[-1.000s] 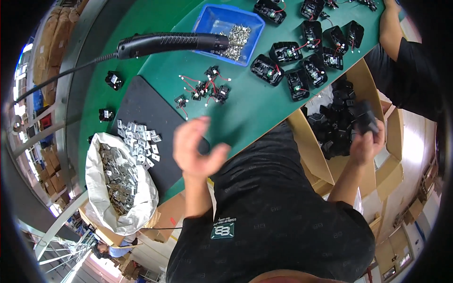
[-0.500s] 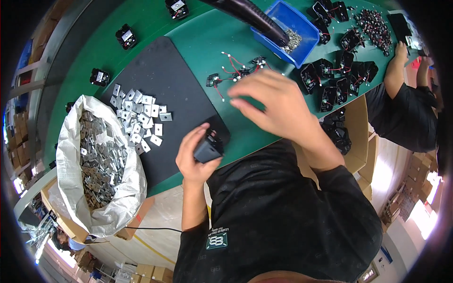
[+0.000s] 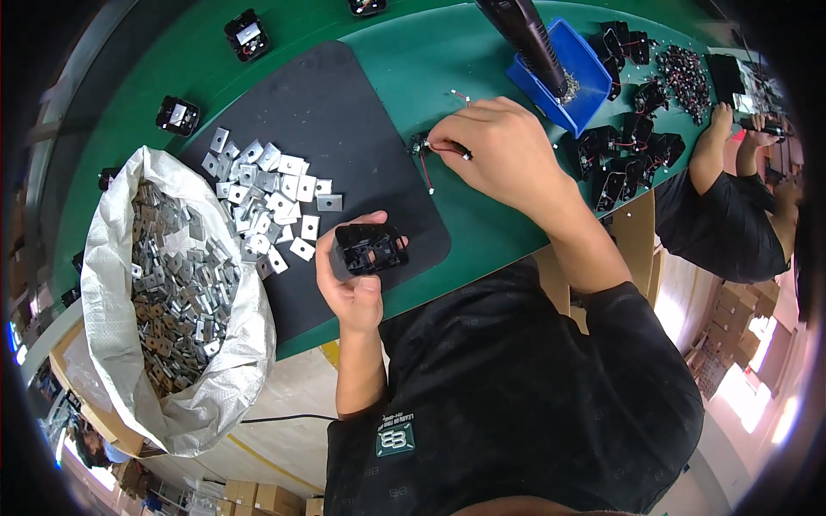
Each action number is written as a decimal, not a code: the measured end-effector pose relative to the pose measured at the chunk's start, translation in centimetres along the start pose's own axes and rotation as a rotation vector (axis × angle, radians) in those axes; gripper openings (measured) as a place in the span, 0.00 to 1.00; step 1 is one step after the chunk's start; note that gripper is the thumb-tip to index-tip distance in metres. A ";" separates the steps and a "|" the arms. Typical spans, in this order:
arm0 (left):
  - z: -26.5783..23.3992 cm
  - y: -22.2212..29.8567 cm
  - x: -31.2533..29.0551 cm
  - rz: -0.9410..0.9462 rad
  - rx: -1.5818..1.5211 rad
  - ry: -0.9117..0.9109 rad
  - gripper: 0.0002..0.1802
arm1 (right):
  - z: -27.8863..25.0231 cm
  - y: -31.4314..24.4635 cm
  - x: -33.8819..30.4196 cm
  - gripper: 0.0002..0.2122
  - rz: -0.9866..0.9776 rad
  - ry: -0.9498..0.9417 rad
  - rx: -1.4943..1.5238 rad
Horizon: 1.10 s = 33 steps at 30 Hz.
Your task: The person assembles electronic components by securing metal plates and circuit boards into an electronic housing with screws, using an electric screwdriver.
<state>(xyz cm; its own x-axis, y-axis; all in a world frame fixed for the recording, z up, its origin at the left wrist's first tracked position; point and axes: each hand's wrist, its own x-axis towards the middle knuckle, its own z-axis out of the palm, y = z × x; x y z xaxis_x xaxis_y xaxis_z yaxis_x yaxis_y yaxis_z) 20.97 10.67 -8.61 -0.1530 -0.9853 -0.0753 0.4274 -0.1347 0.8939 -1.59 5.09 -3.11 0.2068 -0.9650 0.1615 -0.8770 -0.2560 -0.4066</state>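
My left hand (image 3: 351,297) is closed round a black plastic housing (image 3: 361,251), its hollow side turned up over the front part of the black mat (image 3: 387,189). To the right, my right hand (image 3: 508,153) pinches at a small black part with red wires (image 3: 420,144) by the mat's right edge. Red and black leads with white plugs stick out around those fingers. The fingertips partly hide what they grip. A heap of silver metal plates with holes (image 3: 280,202) lies on the mat, left of the held housing.
A white sack (image 3: 112,292) full of similar plates stands at left. A dark ribbed tube (image 3: 529,43) reaches into a blue bin (image 3: 594,95) of small metal pieces. Wired black housings (image 3: 637,129) and heaped small parts (image 3: 684,82) lie right, near another person's hand (image 3: 721,116). More housings (image 3: 246,36) sit farther back.
My right hand has come down from above the table onto the wired part, fingers now closed. My left hand has tipped the housing so its hollow side shows. The view has shifted.
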 end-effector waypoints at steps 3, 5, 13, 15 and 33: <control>-0.6 -0.4 -0.2 0.022 0.023 -0.094 0.39 | -0.9 -0.8 -0.1 0.05 -0.018 0.010 0.091; 0.1 -0.3 1.0 0.247 0.232 -0.181 0.34 | -1.4 -1.5 -0.4 0.05 -0.029 0.025 0.165; 1.9 -0.2 3.1 0.015 0.002 -0.447 0.37 | -2.3 -2.5 -2.0 0.05 -0.089 0.048 0.279; 2.1 -0.2 2.8 -0.061 -0.039 -0.407 0.37 | -2.4 -2.5 -2.4 0.04 -0.043 0.018 0.323; 1.2 0.0 2.1 -0.386 -0.427 -0.289 0.41 | -1.9 -2.9 -3.8 0.05 0.148 0.206 0.672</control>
<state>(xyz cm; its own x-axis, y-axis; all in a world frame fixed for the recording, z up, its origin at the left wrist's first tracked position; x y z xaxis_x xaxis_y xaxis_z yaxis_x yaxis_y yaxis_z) 19.59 8.76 -8.22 -0.5751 -0.7979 -0.1808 0.6016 -0.5622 0.5674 -0.62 9.63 -0.82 -0.0380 -0.9788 0.2011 -0.4188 -0.1671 -0.8926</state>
